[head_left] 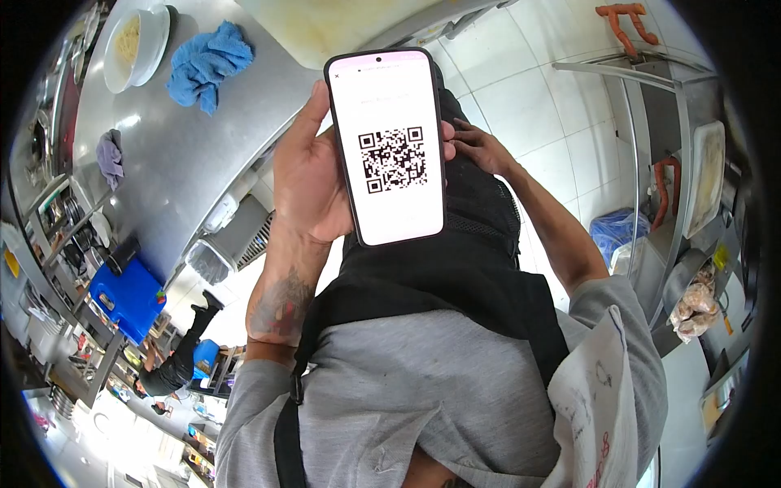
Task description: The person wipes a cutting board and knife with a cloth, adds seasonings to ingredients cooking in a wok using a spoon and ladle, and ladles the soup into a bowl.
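My left hand holds a black-edged phone upright in the middle of the view, thumb along one side and fingertips round the other. A black-and-white QR code shows on its bright screen. Just right of the phone, my right hand rests against the black apron, with fingers loosely apart and nothing visible in them.
The steel counter at left bears a blue cloth, a purple cloth and a white bowl. A cutting board lies above. Metal racks stand right. A person in black is at lower left.
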Demonstrator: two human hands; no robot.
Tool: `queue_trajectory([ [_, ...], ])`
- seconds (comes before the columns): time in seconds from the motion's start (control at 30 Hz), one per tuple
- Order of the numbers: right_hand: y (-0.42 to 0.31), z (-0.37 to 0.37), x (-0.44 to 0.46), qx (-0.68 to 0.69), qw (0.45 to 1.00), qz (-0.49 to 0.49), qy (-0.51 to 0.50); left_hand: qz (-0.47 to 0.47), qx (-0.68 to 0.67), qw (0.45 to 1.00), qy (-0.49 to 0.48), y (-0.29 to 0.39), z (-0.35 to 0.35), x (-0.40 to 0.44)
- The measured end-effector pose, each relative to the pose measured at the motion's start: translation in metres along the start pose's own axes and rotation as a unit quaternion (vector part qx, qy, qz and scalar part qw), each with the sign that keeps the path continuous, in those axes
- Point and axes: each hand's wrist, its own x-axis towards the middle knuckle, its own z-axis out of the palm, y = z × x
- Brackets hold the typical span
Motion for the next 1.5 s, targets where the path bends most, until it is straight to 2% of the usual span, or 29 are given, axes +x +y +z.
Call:
queue_trajectory([
  [0.07,-0.008,-0.003,0.001,-0.008,0.999,0.031,-0.010,0.011,-0.157,0.985,-0.068,-0.003,-0.004,-0.001],
  [0.2,-0.007,-0.017,0.012,-0.112,0.992,-0.032,-0.042,0.048,-0.075,0.996,-0.019,0.008,0.012,-0.013],
  [0.3,-0.022,-0.032,0.020,-0.173,0.980,-0.073,-0.061,0.106,-0.107,0.986,-0.073,0.014,0.021,-0.026],
  [0.37,-0.040,-0.039,0.023,-0.191,0.978,-0.055,-0.071,0.128,-0.079,0.989,-0.011,0.020,0.029,-0.039],
  [0.43,-0.047,-0.039,0.031,-0.204,0.973,-0.099,-0.045,0.129,-0.099,0.987,0.013,0.023,0.006,-0.059],
  [0.5,-0.062,-0.044,0.033,-0.202,0.975,-0.069,-0.066,0.176,-0.070,0.969,0.157,0.010,-0.033,-0.077],
  [0.53,-0.062,-0.045,0.035,-0.211,0.972,-0.083,-0.065,0.269,-0.018,0.938,0.218,-0.011,-0.072,-0.075],
  [0.6,-0.057,-0.048,0.050,-0.226,0.968,-0.072,-0.081,0.312,0.220,0.891,0.248,-0.020,-0.077,-0.103],
  [0.67,-0.062,-0.050,0.056,-0.253,0.959,-0.099,-0.084,0.320,0.233,0.866,0.306,-0.036,-0.093,-0.123],
  [0.77,-0.063,-0.052,0.073,-0.268,0.949,-0.122,-0.111,0.342,0.201,0.850,0.348,-0.116,-0.185,-0.133],
  [0.8,-0.070,-0.053,0.072,-0.274,0.947,-0.129,-0.109,0.274,0.116,0.875,0.381,-0.157,-0.228,-0.133],
  [0.87,-0.083,-0.054,0.071,-0.281,0.943,-0.144,-0.104,0.126,0.169,0.859,0.467,-0.235,-0.292,-0.140],
  [0.93,-0.087,-0.056,0.074,-0.254,0.950,-0.147,-0.109,0.012,0.245,0.843,0.480,-0.292,-0.311,-0.160],
  [1.03,-0.080,-0.058,0.079,-0.254,0.951,-0.144,-0.105,-0.066,0.254,0.843,0.470,-0.322,-0.311,-0.180],
  [1.17,-0.068,-0.059,0.078,-0.254,0.956,-0.114,-0.092,-0.093,0.265,0.842,0.461,-0.319,-0.314,-0.188],
  [1.37,-0.062,-0.063,0.082,-0.237,0.960,-0.098,-0.108,-0.085,0.313,0.839,0.438,-0.296,-0.324,-0.182],
  [1.4,-0.041,-0.066,0.095,-0.270,0.938,-0.187,-0.108,-0.087,0.323,0.838,0.431,-0.292,-0.324,-0.182],
  [1.43,-0.057,-0.065,0.086,-0.303,0.906,-0.274,-0.108,-0.089,0.334,0.837,0.424,-0.289,-0.326,-0.181],
  [1.47,-0.070,-0.068,0.068,-0.265,0.948,-0.162,-0.069,-0.088,0.343,0.837,0.417,-0.284,-0.327,-0.178],
  [1.5,-0.088,-0.072,0.053,-0.262,0.949,-0.162,-0.065,-0.091,0.353,0.836,0.410,-0.281,-0.328,-0.179],
])
